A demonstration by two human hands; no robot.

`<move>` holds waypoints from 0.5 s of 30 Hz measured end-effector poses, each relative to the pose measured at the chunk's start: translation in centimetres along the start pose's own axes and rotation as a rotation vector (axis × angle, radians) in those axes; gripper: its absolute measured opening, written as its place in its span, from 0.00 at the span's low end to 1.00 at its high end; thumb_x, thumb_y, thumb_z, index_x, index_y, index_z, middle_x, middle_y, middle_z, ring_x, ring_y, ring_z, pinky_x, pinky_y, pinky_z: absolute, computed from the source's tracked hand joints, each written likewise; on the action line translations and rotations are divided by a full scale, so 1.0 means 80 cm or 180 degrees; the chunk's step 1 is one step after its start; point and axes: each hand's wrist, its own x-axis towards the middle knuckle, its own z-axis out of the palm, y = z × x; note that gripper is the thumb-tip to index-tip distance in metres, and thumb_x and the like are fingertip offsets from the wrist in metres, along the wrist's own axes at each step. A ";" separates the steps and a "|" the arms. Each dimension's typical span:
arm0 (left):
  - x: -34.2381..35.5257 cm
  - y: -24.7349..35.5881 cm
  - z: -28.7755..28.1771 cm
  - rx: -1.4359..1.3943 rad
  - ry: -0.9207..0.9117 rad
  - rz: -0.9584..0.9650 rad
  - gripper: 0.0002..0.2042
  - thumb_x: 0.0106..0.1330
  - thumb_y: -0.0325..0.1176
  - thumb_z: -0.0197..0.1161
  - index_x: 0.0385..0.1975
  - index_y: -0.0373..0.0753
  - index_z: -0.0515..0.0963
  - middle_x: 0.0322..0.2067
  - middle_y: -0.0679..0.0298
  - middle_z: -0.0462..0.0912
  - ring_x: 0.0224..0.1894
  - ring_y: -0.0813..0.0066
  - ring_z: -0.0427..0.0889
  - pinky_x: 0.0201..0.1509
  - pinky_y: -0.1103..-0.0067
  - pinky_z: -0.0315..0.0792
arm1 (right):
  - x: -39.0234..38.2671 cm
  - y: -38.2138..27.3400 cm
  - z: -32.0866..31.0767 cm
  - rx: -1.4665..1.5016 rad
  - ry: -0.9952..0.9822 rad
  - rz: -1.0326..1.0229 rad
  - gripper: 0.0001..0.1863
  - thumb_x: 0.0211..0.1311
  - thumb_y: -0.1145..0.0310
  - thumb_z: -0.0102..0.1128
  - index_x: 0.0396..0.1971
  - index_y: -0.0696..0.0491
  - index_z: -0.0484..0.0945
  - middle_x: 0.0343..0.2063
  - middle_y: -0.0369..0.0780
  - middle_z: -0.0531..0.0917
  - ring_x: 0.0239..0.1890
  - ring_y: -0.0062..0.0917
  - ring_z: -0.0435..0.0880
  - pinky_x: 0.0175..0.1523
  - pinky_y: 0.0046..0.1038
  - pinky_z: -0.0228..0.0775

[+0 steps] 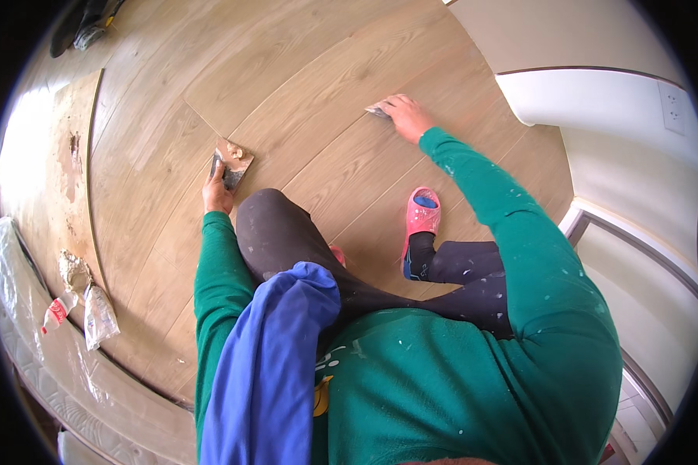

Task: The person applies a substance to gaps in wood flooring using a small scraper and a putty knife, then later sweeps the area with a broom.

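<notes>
Head view. We log the step as filling seams between the wood-look floor planks [302,85]. Left hand [216,194], at nine o'clock of the raised knee, is closed around the handle of a broad putty knife [231,164]; its blade, carrying a dab of tan filler [235,149], points to twelve o'clock and rests on the floor. Right hand [407,118], at one o'clock of the knife and well apart from it, presses a small scraper [378,111] flat, fingers curled over it. We judge the next move calls for a steady pass along the seam. Pink slipper [422,213] lies at six o'clock of the right hand.
</notes>
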 end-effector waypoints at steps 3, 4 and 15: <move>0.012 -0.001 0.002 0.0046 -0.0075 -0.0117 0.18 0.67 0.42 0.66 0.52 0.42 0.76 0.42 0.66 0.83 0.42 0.70 0.84 0.45 0.65 0.81 | -0.011 -0.018 0.028 -0.0150 0.0697 -0.0080 0.22 0.59 0.75 0.50 0.55 0.52 0.75 0.54 0.42 0.76 0.61 0.39 0.70 0.61 0.39 0.67; 0.018 -0.005 -0.003 -0.0091 -0.0130 -0.0058 0.17 0.67 0.42 0.65 0.51 0.42 0.76 0.43 0.66 0.84 0.41 0.70 0.84 0.44 0.65 0.80 | -0.015 -0.020 0.032 -0.0154 0.0623 -0.0122 0.23 0.58 0.75 0.50 0.55 0.52 0.75 0.54 0.42 0.76 0.62 0.39 0.70 0.62 0.39 0.67; 0.017 -0.003 0.001 -0.0135 -0.0256 -0.0113 0.18 0.68 0.41 0.65 0.52 0.41 0.75 0.44 0.65 0.83 0.41 0.68 0.85 0.43 0.63 0.82 | -0.039 -0.050 0.044 -0.0084 0.0444 -0.0145 0.22 0.60 0.73 0.49 0.55 0.54 0.75 0.55 0.45 0.74 0.63 0.41 0.68 0.64 0.39 0.65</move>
